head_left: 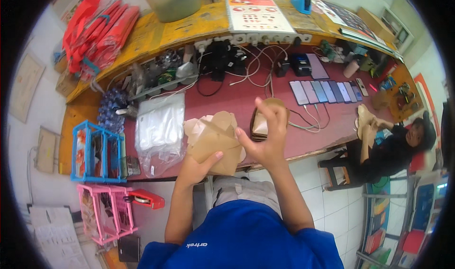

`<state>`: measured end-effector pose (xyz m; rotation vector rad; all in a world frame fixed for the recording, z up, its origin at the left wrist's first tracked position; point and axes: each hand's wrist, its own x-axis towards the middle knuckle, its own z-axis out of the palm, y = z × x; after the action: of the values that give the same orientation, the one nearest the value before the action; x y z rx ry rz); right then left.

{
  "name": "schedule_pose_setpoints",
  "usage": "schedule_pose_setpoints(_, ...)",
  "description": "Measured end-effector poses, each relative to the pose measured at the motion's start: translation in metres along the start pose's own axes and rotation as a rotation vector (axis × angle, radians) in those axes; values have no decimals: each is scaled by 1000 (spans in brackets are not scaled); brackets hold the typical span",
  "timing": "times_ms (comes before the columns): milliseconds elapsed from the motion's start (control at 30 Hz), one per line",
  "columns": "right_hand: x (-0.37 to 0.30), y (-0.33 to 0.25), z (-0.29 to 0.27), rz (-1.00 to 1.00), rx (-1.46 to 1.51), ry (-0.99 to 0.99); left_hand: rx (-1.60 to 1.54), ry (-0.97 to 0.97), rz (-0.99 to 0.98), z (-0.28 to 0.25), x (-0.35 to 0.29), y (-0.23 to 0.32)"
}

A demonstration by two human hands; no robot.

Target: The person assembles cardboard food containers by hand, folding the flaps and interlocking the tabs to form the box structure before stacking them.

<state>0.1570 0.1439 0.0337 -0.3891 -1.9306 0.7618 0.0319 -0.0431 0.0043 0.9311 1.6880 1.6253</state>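
Observation:
A brown cardboard food box (pixel 213 143) with its flaps standing up is in front of me, over the table's near edge. My left hand (pixel 195 170) grips it from the lower left, thumb across its near side. On the box's right, my right hand (pixel 269 148) is raised with thumb and fingers apart, holding nothing. The thumb tip is close to the box's right flaps; I cannot tell whether it touches. Just behind that hand stands a stack of similar brown boxes (pixel 258 132), partly hidden by the fingers.
Clear plastic bags (pixel 160 127) lie left on the red tabletop (pixel 208 107). Phones (pixel 322 91) line up at back right, with cables nearby. Blue (pixel 92 151) and pink baskets (pixel 105 212) and a red tape dispenser (pixel 148 199) are at left. A co-worker (pixel 393 145) at right handles brown cardboard.

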Motion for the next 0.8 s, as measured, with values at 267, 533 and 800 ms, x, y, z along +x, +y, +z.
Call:
schedule_pose_setpoints(267,75,14,-11,-19,-28,239,-111,93,-7,7,-5,-8)
schedule_pose_setpoints(533,-23,21,-3,252,351,-243,-401,319,62,20,25,0)
schedule_pose_setpoints(800,-53,19,18,364,366,-137,-576,359,-83,52,35,2)
